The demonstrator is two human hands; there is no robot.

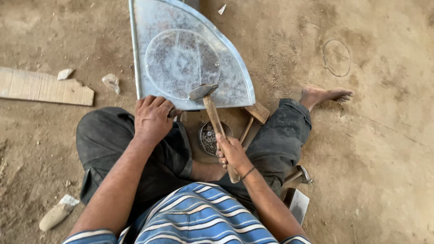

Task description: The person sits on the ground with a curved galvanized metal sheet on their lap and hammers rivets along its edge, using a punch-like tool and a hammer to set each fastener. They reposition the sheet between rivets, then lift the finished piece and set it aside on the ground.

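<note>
Your right hand (233,152) grips hammer (212,115) tight; left hand (153,118) clamps metal sheet (190,58) edge. Risk: glancing blow strikes fingers, sheet slips.

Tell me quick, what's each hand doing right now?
Left hand: fingers curled over the near edge of the metal sheet, gripping it.
Right hand: closed around the wooden handle of the hammer.

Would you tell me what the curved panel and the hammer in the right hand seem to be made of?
Panel: apparently thin sheet metal, dull grey, scuffed, with folded rim. Hammer: dark metal-looking head on a pale, worn wooden handle, gripped by the right hand.
</note>
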